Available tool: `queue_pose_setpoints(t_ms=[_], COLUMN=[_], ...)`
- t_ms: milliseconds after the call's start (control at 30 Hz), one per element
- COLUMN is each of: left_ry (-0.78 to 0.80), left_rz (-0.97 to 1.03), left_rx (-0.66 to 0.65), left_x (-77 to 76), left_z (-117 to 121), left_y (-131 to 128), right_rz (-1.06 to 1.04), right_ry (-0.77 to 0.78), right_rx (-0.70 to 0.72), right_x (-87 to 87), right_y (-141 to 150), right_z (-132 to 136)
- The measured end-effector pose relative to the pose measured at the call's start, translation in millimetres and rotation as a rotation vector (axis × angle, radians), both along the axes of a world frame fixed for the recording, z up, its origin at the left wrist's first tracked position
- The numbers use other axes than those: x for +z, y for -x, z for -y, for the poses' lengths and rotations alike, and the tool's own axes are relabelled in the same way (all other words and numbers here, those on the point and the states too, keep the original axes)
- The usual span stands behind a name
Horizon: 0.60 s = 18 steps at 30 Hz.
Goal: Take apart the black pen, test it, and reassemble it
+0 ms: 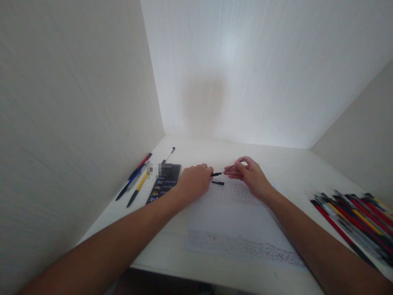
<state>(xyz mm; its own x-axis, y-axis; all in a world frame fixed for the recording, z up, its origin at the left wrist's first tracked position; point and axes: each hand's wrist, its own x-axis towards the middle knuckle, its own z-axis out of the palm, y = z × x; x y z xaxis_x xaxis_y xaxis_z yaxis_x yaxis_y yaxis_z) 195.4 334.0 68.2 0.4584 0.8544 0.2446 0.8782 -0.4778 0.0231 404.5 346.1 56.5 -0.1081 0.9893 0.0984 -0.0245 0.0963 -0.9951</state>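
Above the far part of the written sheet of paper (233,217), my two hands are close together. My left hand (196,180) is closed around a black pen part (216,174) whose end sticks out to the right. Between the fingers of my right hand (250,174) is a thin pen refill (235,165), its lower end close to the black part; whether the two touch I cannot tell. A small black and clear pen piece (217,183) lies on the paper just below my left fingertips. Most of what my left hand grips is hidden by the hand.
Left of my left forearm lies a dark phone (166,184) with a lit screen. Several pens, including a yellow one (139,186), lie beside the left wall. At the right is a large row of pens (356,221). White panels (239,82) enclose the desk.
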Motion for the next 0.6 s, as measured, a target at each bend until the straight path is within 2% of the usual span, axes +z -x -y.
queue_pose_setpoints(t_ms=[100,300,600], left_ry=[0.012,0.038,0.038], left_rz=[-0.021,-0.063,-0.067], left_rx=[0.016,0.020,0.004], left_x=[1.5,0.4,-3.7], left_z=[0.5,2.6,1.5], left_y=[-0.4,-0.6,-0.4], right_rz=[0.039,0.272,0.387], right_ry=[-0.016,-0.106,-0.177], right_rx=[-0.007,-0.084,-0.098], right_x=[-0.9,-2.1,-1.6], right_y=[-3.2,-9.2,-11.2], right_z=[-1.5,-6.0,-7.2])
